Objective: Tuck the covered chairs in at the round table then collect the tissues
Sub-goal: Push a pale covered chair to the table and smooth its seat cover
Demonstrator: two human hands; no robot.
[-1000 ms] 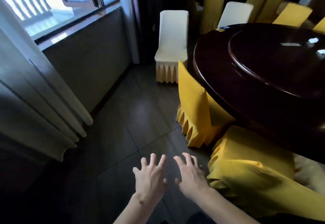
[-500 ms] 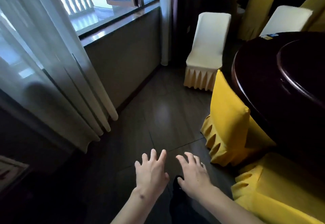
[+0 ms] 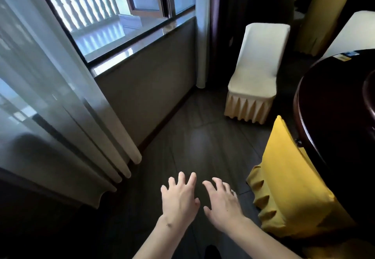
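bottom centre, left hand (image 3: pixel 179 198) and right hand (image 3: pixel 222 204) hang over the floor with fingers spread, holding nothing. lower right, the yellow chair (image 3: pixel 292 183) sits tucked against the round table (image 3: pixel 332 116). further up, the cream chair (image 3: pixel 256 69) stands apart from the table; grabbed by its loose cover, the fabric could slip. no tissues in view, easy to miss.

I'm looking down at a dark tiled floor (image 3: pixel 203 141). Daylight pours through the window (image 3: pixel 113 13) on the left, sheer curtains (image 3: pixel 50 104) hanging beside it.
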